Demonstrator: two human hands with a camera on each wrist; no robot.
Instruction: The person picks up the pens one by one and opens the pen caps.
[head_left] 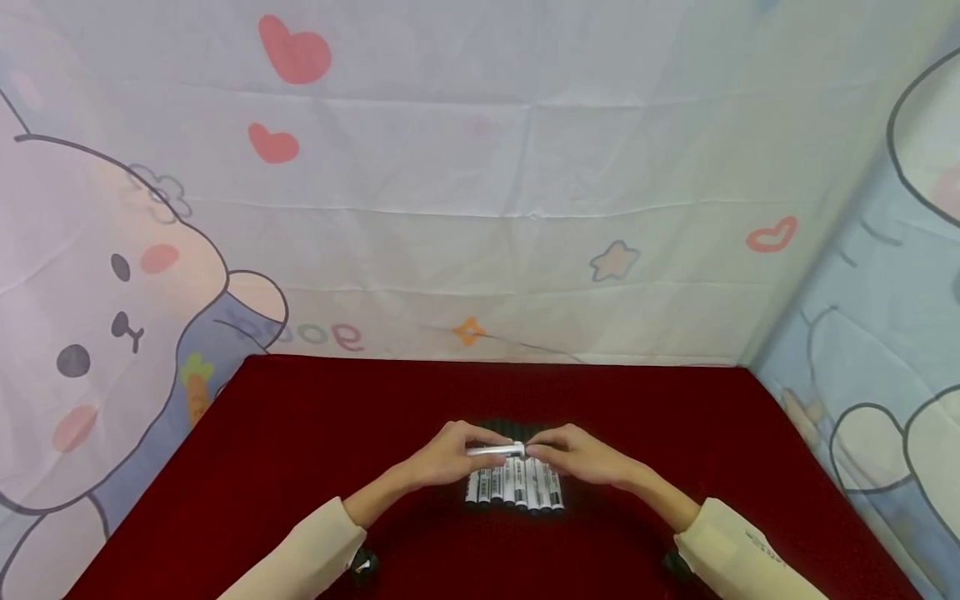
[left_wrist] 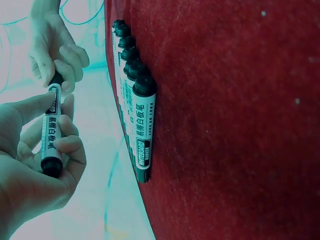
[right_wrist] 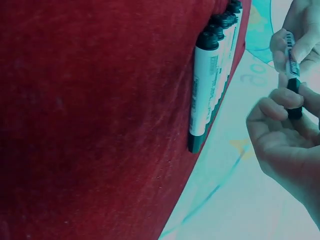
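A white whiteboard marker [head_left: 495, 451] with black ends is held level between both hands, above a row of similar markers [head_left: 519, 485]. My left hand [head_left: 452, 455] grips its white barrel, fingers curled round it in the left wrist view, where the printed label [left_wrist: 52, 127] shows. At the marker's other end, my right hand [head_left: 583, 454] pinches the black cap [right_wrist: 294, 89] between thumb and fingers. The cap is on the barrel in the right wrist view. Below the hands, the row of markers lies side by side, its far black ends partly hidden behind the hands in the head view.
Dark red cloth [head_left: 360, 417] covers the table around the markers. Behind it hangs a pale printed curtain [head_left: 480, 167] with hearts and a cartoon animal, and another printed sheet [head_left: 892, 317] stands along the right side.
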